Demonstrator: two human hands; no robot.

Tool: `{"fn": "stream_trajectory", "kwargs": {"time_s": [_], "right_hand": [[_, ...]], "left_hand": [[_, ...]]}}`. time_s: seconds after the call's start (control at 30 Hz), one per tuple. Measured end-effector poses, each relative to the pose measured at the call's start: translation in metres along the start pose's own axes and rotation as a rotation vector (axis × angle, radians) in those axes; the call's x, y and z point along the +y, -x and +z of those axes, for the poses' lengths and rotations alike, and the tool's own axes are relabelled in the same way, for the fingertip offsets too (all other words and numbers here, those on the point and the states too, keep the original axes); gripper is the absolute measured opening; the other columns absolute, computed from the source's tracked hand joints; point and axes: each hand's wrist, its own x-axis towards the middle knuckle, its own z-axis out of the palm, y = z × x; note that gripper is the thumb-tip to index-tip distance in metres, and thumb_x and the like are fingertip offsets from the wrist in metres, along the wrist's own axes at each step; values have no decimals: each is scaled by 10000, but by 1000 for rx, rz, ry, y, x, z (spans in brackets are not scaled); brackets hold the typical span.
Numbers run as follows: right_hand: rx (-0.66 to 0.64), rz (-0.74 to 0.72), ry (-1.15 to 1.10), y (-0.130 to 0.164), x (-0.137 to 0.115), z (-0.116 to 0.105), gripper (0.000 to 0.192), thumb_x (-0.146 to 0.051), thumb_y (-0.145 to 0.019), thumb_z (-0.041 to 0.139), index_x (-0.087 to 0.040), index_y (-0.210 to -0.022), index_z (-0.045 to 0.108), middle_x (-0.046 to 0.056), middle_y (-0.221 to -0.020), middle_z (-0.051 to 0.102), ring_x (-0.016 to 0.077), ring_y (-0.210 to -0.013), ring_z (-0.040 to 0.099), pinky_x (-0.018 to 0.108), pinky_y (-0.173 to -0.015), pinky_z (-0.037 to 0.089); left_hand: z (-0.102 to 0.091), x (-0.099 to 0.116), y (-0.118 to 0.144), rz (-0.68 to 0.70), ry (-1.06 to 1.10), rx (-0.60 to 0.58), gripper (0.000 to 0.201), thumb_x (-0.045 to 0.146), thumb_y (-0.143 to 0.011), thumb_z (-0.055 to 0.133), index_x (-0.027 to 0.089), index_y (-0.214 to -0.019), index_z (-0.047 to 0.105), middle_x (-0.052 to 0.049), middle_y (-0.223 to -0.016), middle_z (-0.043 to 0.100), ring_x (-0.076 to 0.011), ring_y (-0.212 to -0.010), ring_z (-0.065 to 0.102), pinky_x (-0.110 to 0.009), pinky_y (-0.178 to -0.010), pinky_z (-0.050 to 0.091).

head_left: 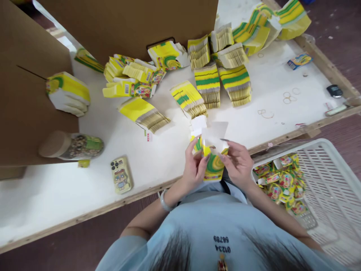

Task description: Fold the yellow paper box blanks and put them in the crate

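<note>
Close to my body, over the table's front edge, I hold a yellow and green carton (pixel 213 165) with its white flaps open at the far end. My left hand (pixel 194 162) grips the carton's left side, thumb on the printed face. On the right side, my right hand (pixel 237 161) pinches it between thumb and fingers near the open end. Just beyond the left fingers another small carton with a white flap (pixel 198 126) shows partly; whether the left hand touches it I cannot tell. A stack of flat cartons (pixel 188 98) lies past it.
Several flat-carton stacks (pixel 208 84) and a heap of cartons (pixel 132 77) lie toward the brown cardboard boxes (pixel 135 26). A phone (pixel 121 175) and a jar (pixel 84 146) are at left. To the right stands a white basket (pixel 327 180) with small packs (pixel 284 180).
</note>
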Motion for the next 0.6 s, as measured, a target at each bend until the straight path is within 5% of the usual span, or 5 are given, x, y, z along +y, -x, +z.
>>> {"fn": "stream_trajectory", "kwargs": {"time_s": [0.17, 0.3, 0.43, 0.5, 0.6], "right_hand": [[-143, 136, -49, 25, -6, -13, 243, -451, -982, 617, -238, -1000, 732, 47, -907, 794, 191, -757, 743, 305, -700, 622], [-167, 125, 9, 34, -5, -7, 341, -430, -1023, 542, -226, -800, 700, 13, -701, 704, 162, -639, 662, 275, -608, 561], [-41, 49, 139, 38, 4, -6, 266, -438, -1009, 571, -234, -1055, 735, 89, -976, 779, 215, -820, 756, 352, -769, 638], [-129, -45, 198, 37, 7, -12, 314, -442, -1017, 552, -249, -1189, 730, 129, -1176, 771, 252, -1026, 768, 411, -931, 633], [-374, -198, 176, 33, 7, -23, 437, -568, -992, 552, -272, -1260, 728, 141, -1323, 730, 296, -1240, 700, 478, -1053, 586]], "left_hand": [[-16, 2, 38, -269, 93, -169, 421, 461, -1060, 461, 259, -1428, 418, -52, -911, 701, -150, -669, 649, -271, -602, 563], [-20, 4, 43, -244, 55, -185, 264, 459, -1049, 486, 233, -1108, 609, -67, -939, 701, -183, -798, 673, -313, -712, 585], [-21, 0, 41, -224, -3, -119, 470, 510, -1052, 448, 261, -1446, 512, -100, -1056, 744, -218, -940, 729, -377, -868, 614], [-23, -1, 43, -229, -1, -131, 605, 560, -1050, 402, 265, -1578, 397, -138, -1203, 747, -251, -1094, 734, -426, -986, 598], [-26, 0, 45, -242, 9, -191, 606, 583, -1053, 362, 235, -1520, 529, -145, -1435, 668, -291, -1373, 613, -472, -1178, 482]]}}
